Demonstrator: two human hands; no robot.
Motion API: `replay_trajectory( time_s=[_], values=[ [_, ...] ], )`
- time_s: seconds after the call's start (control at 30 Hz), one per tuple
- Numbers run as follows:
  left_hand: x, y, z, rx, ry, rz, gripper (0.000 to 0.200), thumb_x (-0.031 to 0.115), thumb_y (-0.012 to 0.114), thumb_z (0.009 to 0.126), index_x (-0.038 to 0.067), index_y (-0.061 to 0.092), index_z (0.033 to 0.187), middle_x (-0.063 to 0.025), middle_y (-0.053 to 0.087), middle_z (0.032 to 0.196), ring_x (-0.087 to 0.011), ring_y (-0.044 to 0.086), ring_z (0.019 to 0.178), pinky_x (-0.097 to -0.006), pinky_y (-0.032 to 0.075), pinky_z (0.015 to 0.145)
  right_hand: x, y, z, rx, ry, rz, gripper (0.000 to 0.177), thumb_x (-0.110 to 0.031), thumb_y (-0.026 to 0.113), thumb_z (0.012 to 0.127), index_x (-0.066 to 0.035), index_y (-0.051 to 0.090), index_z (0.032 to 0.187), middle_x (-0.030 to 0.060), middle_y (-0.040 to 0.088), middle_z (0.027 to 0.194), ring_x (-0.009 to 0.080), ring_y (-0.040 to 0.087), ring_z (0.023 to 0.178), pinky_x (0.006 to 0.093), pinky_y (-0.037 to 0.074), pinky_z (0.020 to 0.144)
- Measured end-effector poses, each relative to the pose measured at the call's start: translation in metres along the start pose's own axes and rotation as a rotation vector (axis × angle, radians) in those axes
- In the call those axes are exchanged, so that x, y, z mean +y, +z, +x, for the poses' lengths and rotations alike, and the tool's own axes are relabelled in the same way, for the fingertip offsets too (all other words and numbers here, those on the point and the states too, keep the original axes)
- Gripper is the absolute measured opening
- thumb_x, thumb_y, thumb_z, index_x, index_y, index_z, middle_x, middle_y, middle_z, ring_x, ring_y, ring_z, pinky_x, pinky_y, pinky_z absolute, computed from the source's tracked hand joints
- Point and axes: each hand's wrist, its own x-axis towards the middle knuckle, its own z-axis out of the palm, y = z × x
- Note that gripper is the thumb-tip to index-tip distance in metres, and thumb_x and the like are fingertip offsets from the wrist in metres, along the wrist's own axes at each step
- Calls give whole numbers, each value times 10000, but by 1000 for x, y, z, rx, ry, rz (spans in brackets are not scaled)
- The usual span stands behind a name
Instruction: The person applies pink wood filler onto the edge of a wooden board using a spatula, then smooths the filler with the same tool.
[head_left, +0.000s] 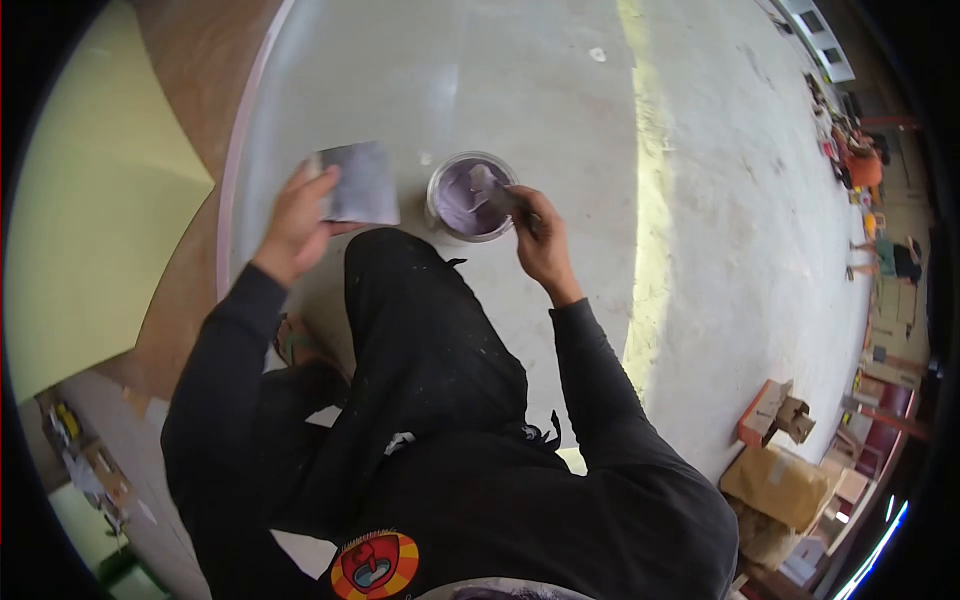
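My left hand [297, 222] is closed on the left edge of a flat, grey square plate [362, 184], slightly smeared by motion. Right of the plate stands a round tub [434, 205] holding a purplish-grey paste [458, 197]. My right hand [543, 243] grips the dark handle of a putty knife [508, 198], which reaches over the tub's right rim. A pale lump of paste [481, 178] shows at the knife's tip, inside the tub. My bent knee [385, 250] is just below the plate and the tub.
A large grey surface [540, 90] lies under the tub, crossed by a yellowish stripe [651, 200]. At left is a pale yellow sheet [90, 200]. Cardboard boxes [770, 412] and a brown package [778, 485] sit at lower right. Two people [862, 165] are far off at right.
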Motion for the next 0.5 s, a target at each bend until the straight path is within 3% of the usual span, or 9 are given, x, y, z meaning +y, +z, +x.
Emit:
replay_trajectory(
  time_s=[0.07,0.13,0.33,0.5],
  values=[
    [-22,12,14,15,-49,-26,275,185,465,1005,144,493,1275,-59,608,1183,-247,642,1033,-487,553,825,-2,1,-1,7,-74,-64,301,101,510,903,-4,603,1169,151,645,1146,243,642,1035,333,516,865],
    [-45,21,30,14,-52,-26,266,180,449,1007,142,484,1268,-65,614,1156,-241,649,1017,-461,568,779,-4,1,-3,46,-81,-70,293,87,523,922,-1,595,1192,120,652,1112,179,620,1002,284,475,890],
    [-79,54,51,10,-39,-42,274,180,415,1013,120,450,1278,-84,571,1215,-255,641,1020,-449,594,781,-15,0,-1,83,-256,-159,355,130,512,879,3,600,1198,160,653,1175,265,640,1075,326,495,913],
    [-92,66,57,4,-64,-19,297,229,364,1042,107,388,1312,-108,501,1291,-287,595,1112,-497,597,799,-14,6,-2,104,-322,-107,380,155,498,858,14,596,1198,177,647,1194,292,637,1101,337,493,937]
  ],
)
